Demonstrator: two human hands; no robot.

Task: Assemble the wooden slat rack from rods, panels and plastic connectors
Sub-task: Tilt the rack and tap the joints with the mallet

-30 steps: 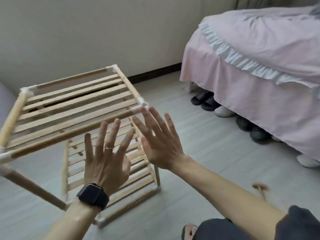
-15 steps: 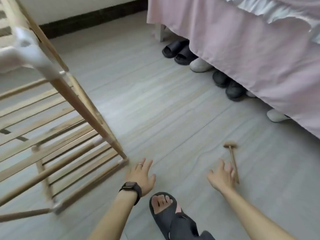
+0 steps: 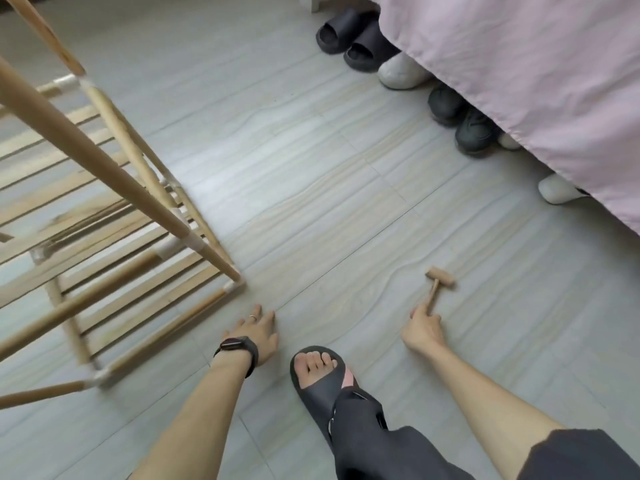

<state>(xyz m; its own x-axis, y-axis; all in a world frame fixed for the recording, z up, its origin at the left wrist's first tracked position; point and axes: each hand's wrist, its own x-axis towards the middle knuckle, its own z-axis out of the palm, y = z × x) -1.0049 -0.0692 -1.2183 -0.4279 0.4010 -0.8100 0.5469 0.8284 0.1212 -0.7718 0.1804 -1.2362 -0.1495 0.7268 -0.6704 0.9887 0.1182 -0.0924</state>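
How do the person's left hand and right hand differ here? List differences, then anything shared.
The left hand lies flat on the floor; the right hand grips the mallet by its handle. The left hand wears a ring, with a black watch at its wrist; the right hand shows neither. Both reach to the floor.

Soft, even daylight over the pale floor, flat and matte. Shadows faint, just a smudge beside the sandal at lower centre. The wooden rack on the left smears with motion blur, its lines stretched near the frame edge. The mallet at right reads crisp. Darker under the bed skirt, upper right.
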